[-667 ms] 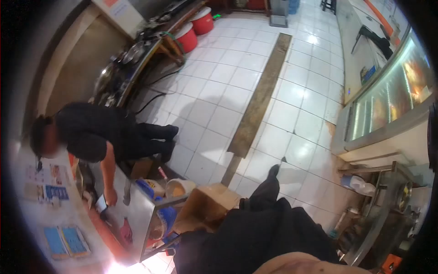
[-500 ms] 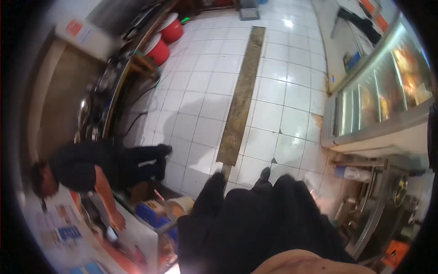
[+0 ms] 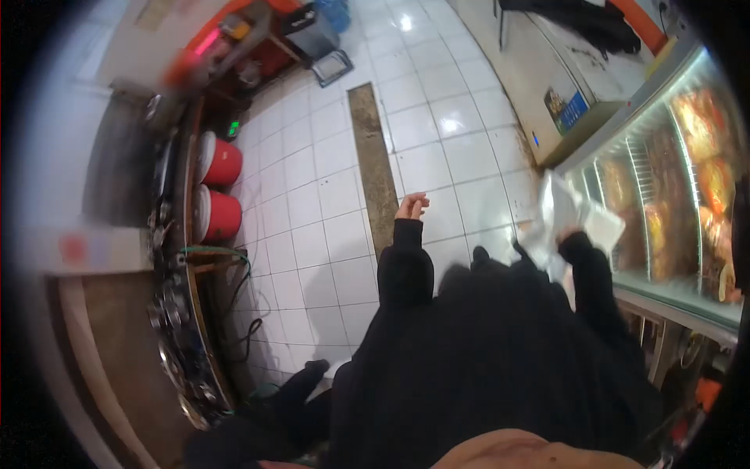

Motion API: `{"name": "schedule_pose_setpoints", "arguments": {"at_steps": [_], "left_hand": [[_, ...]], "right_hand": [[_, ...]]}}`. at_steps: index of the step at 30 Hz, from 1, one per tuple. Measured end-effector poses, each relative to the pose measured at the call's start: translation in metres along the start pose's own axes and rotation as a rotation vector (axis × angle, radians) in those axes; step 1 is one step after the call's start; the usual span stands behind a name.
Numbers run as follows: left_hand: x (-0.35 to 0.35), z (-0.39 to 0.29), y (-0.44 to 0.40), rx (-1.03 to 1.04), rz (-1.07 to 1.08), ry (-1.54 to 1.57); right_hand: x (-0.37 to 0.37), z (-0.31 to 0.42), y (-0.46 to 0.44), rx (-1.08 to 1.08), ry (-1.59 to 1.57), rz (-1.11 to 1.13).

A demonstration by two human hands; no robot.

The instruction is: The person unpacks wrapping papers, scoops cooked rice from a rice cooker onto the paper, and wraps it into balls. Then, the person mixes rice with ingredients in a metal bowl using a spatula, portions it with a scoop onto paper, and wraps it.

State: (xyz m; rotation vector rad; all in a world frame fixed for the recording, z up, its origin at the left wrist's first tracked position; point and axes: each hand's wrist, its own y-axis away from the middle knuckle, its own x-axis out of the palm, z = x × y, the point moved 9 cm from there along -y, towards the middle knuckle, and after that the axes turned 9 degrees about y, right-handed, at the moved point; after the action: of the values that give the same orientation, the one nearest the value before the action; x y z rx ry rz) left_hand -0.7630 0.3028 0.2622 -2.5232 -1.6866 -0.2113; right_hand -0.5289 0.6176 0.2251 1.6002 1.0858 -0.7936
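Observation:
My left hand [image 3: 412,206] reaches out of a black sleeve above the tiled floor, fingers slightly bent and apart, with nothing in them. On the right, my right hand [image 3: 568,234] is closed at the lower edge of a white foam container [image 3: 600,227]. Shiny, see-through wrapping [image 3: 553,205] hangs beside it; blur hides its exact shape. Both are just in front of a lit glass display fridge [image 3: 656,195] with packed food on its shelves.
Two red buckets [image 3: 221,215] stand under the counter [image 3: 183,258] on the left. A dark strip [image 3: 371,148] runs along the white tiles. At lower left is another person's dark-clothed leg [image 3: 289,399]. A grey bin [image 3: 312,31] stands at the back.
My view has swung and moved forward, nearer the fridge. Both my hands have come into view, the right with the white container. The other person has slid toward the bottom edge.

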Motion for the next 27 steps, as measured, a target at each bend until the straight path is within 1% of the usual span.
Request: {"name": "schedule_pose_setpoints", "arguments": {"at_steps": [1, 2, 3, 4, 5, 6, 7, 9, 10, 11, 12, 13, 15, 16, 17, 18, 19, 20, 21, 22, 23, 24, 25, 26, 27], "left_hand": [[-0.008, 0.01, -0.006, -0.065, -0.042, 0.005], [-0.016, 0.027, -0.013, -0.137, -0.083, 0.016], [-0.03, 0.054, -0.02, -0.21, -0.139, 0.073], [-0.035, 0.057, -0.026, -0.212, -0.196, 0.079], [-0.041, 0.06, -0.038, -0.247, -0.212, 0.076], [-0.045, 0.062, -0.061, -0.238, -0.216, 0.118], [-0.048, 0.057, -0.081, -0.229, -0.228, 0.145], [-0.058, 0.036, -0.145, -0.197, -0.28, 0.158], [-0.048, -0.014, -0.192, -0.075, -0.253, -0.045], [-0.046, -0.039, -0.245, -0.065, -0.271, -0.037], [-0.029, -0.092, -0.288, 0.264, -0.129, -0.353], [0.0, -0.128, -0.327, 0.603, 0.018, -0.666], [0.028, -0.135, -0.414, 0.515, 0.267, -0.555], [0.03, -0.116, -0.459, 0.215, 0.274, -0.411], [0.038, -0.085, -0.499, -0.078, 0.276, -0.264], [0.043, -0.016, -0.526, -0.301, 0.358, -0.27], [0.047, 0.044, -0.555, -0.504, 0.437, -0.276], [0.067, 0.047, -0.575, -0.804, 0.475, 0.104], [0.087, 0.038, -0.587, -1.092, 0.497, 0.493], [0.089, 0.039, -0.622, -1.023, 0.535, 0.549], [0.086, 0.045, -0.653, -0.957, 0.568, 0.603], [0.076, 0.056, -0.687, -0.854, 0.561, 0.434], [0.064, 0.06, -0.723, -0.751, 0.544, 0.259], [0.06, 0.046, -0.758, -0.587, 0.654, -0.003], [0.059, 0.034, -0.804, -0.403, 0.748, -0.274]], "right_hand": [[-0.07, -0.012, -0.031, 0.015, -0.004, 0.159], [-0.107, -0.025, -0.068, -0.014, -0.073, 0.096], [-0.133, -0.036, -0.102, -0.065, -0.119, 0.093], [-0.161, -0.042, -0.131, -0.082, -0.212, -0.101], [-0.191, -0.042, -0.163, -0.083, -0.259, -0.013], [-0.205, -0.037, -0.201, -0.158, -0.308, -0.009], [-0.23, -0.034, -0.232, -0.183, -0.316, -0.002], [-0.262, -0.018, -0.3, -0.204, -0.381, -0.097], [-0.272, -0.009, -0.335, -0.202, -0.404, -0.074], [-0.287, -0.008, -0.371, -0.204, -0.404, -0.055], [-0.307, -0.008, -0.401, -0.198, -0.412, -0.025], [-0.313, -0.007, -0.432, -0.214, -0.42, 0.06], [-0.338, -0.007, -0.481, -0.284, -0.425, 0.162], [-0.338, -0.005, -0.498, -0.283, -0.457, 0.181], [-0.342, -0.006, -0.52, -0.302, -0.538, 0.07], [-0.35, -0.013, -0.546, -0.309, -0.598, -0.06], [-0.36, -0.02, -0.569, -0.294, -0.687, -0.12], [-0.369, -0.018, -0.597, -0.384, -0.62, -0.06], [-0.369, -0.021, -0.624, -0.35, -0.526, -0.226], [-0.388, -0.032, -0.651, -0.321, -0.499, -0.182], [-0.406, -0.045, -0.679, -0.338, -0.542, -0.174], [-0.411, -0.052, -0.708, -0.394, -0.486, -0.447], [-0.403, -0.065, -0.747, -0.353, -0.644, -0.208], [-0.39, -0.07, -0.79, -0.274, -0.579, 0.201], [-0.404, -0.081, -0.821, -0.313, -0.518, -0.057]]}}
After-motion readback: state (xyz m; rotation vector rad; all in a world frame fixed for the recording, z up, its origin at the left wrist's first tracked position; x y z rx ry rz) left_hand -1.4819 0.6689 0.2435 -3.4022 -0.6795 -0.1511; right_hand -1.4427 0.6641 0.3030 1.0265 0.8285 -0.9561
